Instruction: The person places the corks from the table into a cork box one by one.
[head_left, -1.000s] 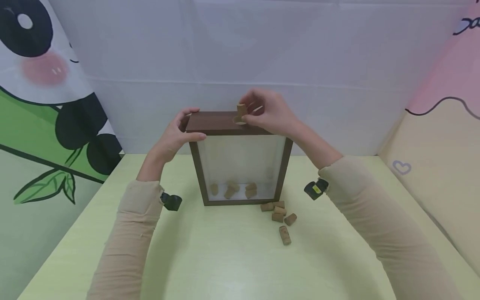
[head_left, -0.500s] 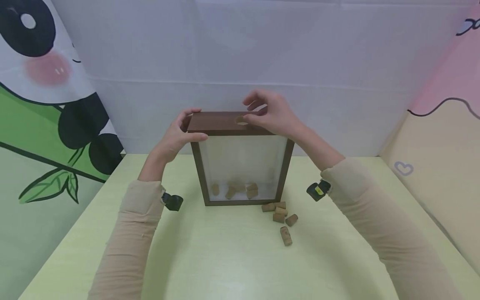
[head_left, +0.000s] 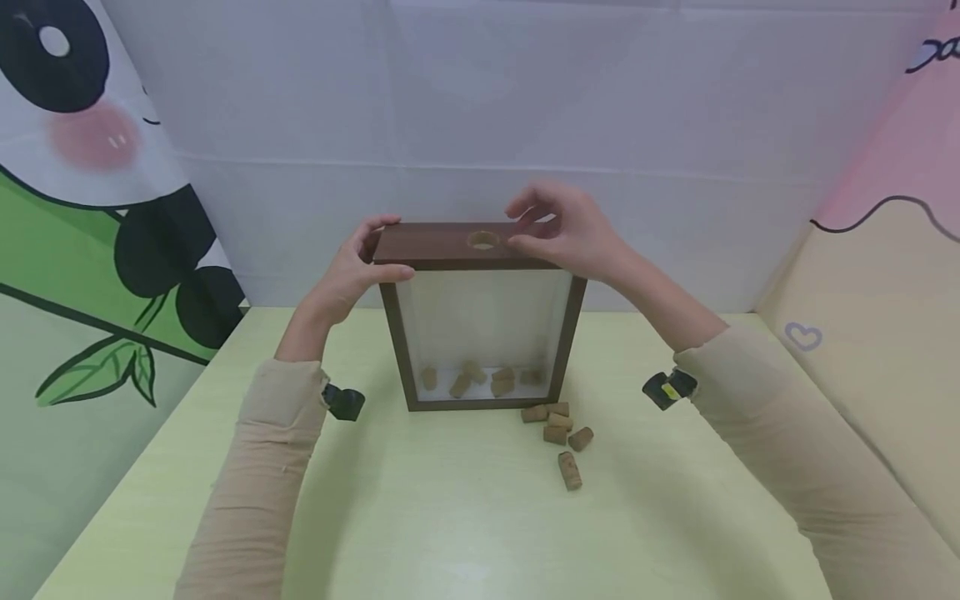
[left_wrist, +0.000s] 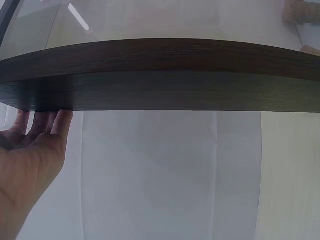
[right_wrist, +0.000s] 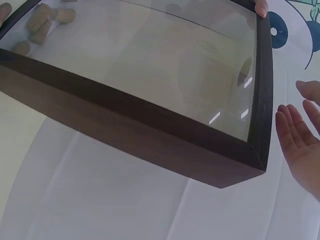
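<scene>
- The left hand (head_left: 352, 271) grips the top left corner of the upright dark-brown wooden shadow box with a glass front (head_left: 480, 321), thumb on the front edge, fingers curled over the back; the box stands on the table directly under both hands.
- The right hand (head_left: 573, 233) hovers just beyond the top right corner of the box, fingers loosely spread, holding nothing; the right wrist view shows its fingers (right_wrist: 295, 135) apart from the frame.
- The round hole in the box's top board (head_left: 482, 241) lies just to the left of the right hand, open and unobstructed.
- Five tan corks lie on the box floor behind the glass (head_left: 480, 379), below the hands.
- Judgement: feeding a cork well calls for the left hand's steady hold on the frame, and for the cork to be presented end-on and square to the hole, since a tilted cork would likely catch on the rim.
- Five loose tan corks (head_left: 558, 433) lie on the table below the right hand, just in front of the box's lower right corner.
- Surface: a pale yellow-green table (head_left: 450, 517), smooth and matt.
- Room: a white sheet backdrop (head_left: 480, 108) beyond the hands, a panda-and-bamboo panel (head_left: 82, 208) outboard of the left hand, and a pink and cream panel (head_left: 877, 250) outboard of the right.
</scene>
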